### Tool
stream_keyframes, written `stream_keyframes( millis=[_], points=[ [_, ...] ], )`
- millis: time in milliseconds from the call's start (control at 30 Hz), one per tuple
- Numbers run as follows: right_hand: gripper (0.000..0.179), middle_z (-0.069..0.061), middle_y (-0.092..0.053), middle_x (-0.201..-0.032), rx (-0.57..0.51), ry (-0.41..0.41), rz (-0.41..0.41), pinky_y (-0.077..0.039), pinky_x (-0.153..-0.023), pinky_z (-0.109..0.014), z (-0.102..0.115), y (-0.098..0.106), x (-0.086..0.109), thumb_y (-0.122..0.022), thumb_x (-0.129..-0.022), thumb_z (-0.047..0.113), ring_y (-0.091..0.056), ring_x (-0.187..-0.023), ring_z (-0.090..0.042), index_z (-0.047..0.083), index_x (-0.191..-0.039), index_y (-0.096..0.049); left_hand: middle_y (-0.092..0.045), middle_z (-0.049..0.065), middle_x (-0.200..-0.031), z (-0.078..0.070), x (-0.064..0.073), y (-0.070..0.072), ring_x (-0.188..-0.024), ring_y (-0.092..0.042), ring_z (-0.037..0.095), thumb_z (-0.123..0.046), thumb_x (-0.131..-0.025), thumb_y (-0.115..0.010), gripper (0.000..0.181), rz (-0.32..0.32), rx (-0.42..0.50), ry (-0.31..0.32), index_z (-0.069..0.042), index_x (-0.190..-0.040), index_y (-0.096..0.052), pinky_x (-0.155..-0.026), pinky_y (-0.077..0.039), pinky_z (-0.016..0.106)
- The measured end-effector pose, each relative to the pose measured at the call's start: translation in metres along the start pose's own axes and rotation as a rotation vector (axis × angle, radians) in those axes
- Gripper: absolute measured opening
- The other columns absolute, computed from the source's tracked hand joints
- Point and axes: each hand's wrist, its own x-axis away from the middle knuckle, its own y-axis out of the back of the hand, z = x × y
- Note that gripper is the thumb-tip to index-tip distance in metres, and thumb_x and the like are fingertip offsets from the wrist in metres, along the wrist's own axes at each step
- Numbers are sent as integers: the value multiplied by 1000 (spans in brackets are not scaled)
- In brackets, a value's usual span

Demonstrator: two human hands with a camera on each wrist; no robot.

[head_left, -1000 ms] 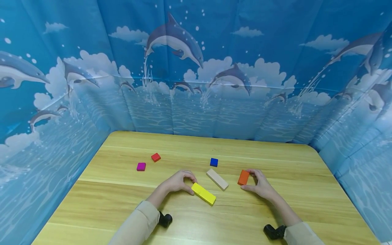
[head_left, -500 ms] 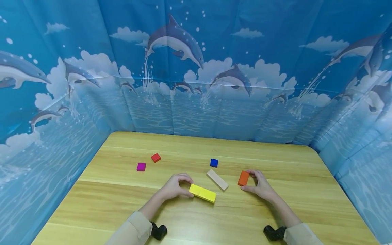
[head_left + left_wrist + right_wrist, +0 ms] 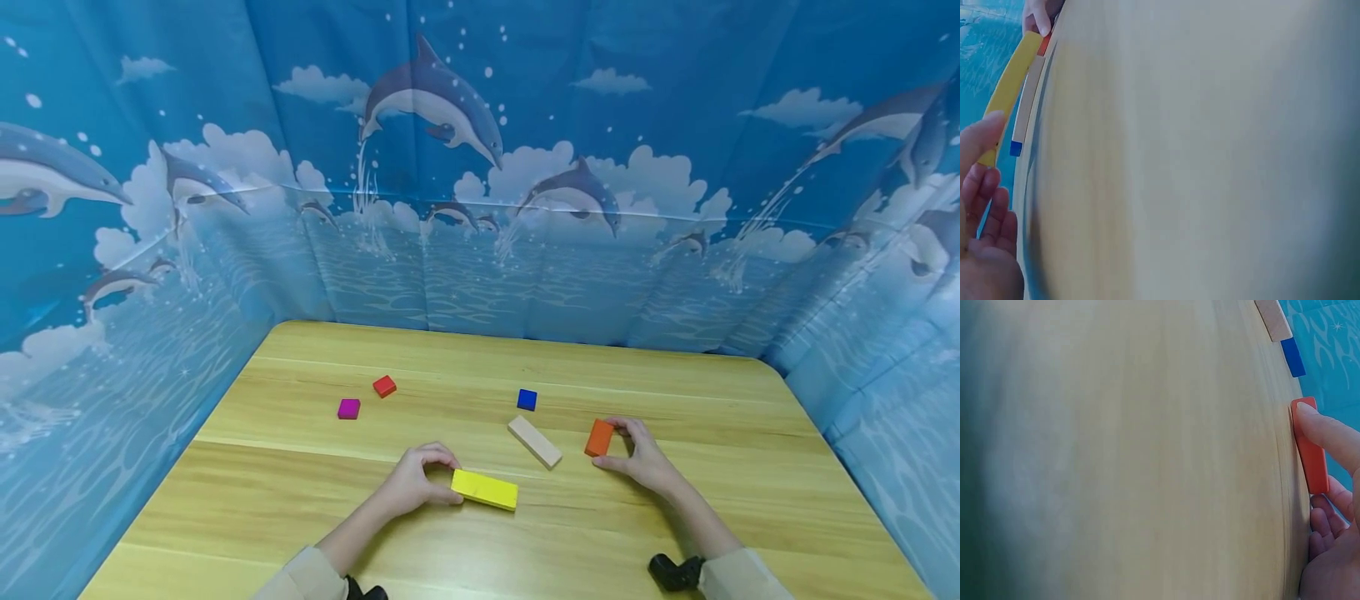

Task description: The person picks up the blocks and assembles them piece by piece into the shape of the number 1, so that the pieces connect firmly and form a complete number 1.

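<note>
My left hand (image 3: 411, 482) pinches one end of a long yellow block (image 3: 485, 490) between thumb and fingers; the other end points right. In the left wrist view the yellow block (image 3: 1013, 87) looks raised off the tabletop. Farther right, my right hand (image 3: 643, 457) holds an orange rectangular block (image 3: 599, 438), thumb at its near end and fingers at its far end. The right wrist view has this orange block (image 3: 1311, 450) resting on the table under the thumb. Between the hands lies a long beige block (image 3: 535, 442), touched by neither.
A small blue block (image 3: 527, 400) sits just behind the beige one. Off to the left are a red block (image 3: 385, 386) and a magenta block (image 3: 348, 409). The wooden table (image 3: 262, 500) is bordered by a dolphin-print blue curtain (image 3: 480, 275).
My left hand has drawn the yellow block left and toward me, away from the beige block, turning it from a steep slant to nearly crosswise. The right hand and orange block stay put.
</note>
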Motion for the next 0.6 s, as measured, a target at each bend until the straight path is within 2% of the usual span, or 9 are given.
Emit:
stream_keyframes(
  millis=[133, 400, 600],
  points=[
    [71, -23, -39, -123, -1, -6, 3, -31, -97, -56, 0, 1, 0, -76, -75, 25, -41, -111, -39, -5, -127, -39, -62, -8, -92, 6, 9, 1, -90, -55, 11, -23, -59, -85, 35, -17, 18, 14, -16, -89, -68, -88, -41, 29],
    [69, -26, -40, -121, 10, 16, 4, -33, -95, -57, 3, 1, 1, -75, -75, 19, -42, -109, -40, -9, -126, -38, -62, -9, -90, 7, 23, 2, -88, -54, 10, -25, -58, -85, 36, -58, 8, 17, -17, -88, -68, -85, -43, 25],
    [64, -30, -40, -117, 0, 19, 0, -32, -94, -59, 26, 5, 6, -74, -75, 9, -42, -106, -44, -14, -123, -39, -62, -10, -90, 4, 29, 3, -88, -55, 9, -26, -58, -85, 36, -59, -14, 27, -17, -89, -68, -85, -43, 26]
  ],
)
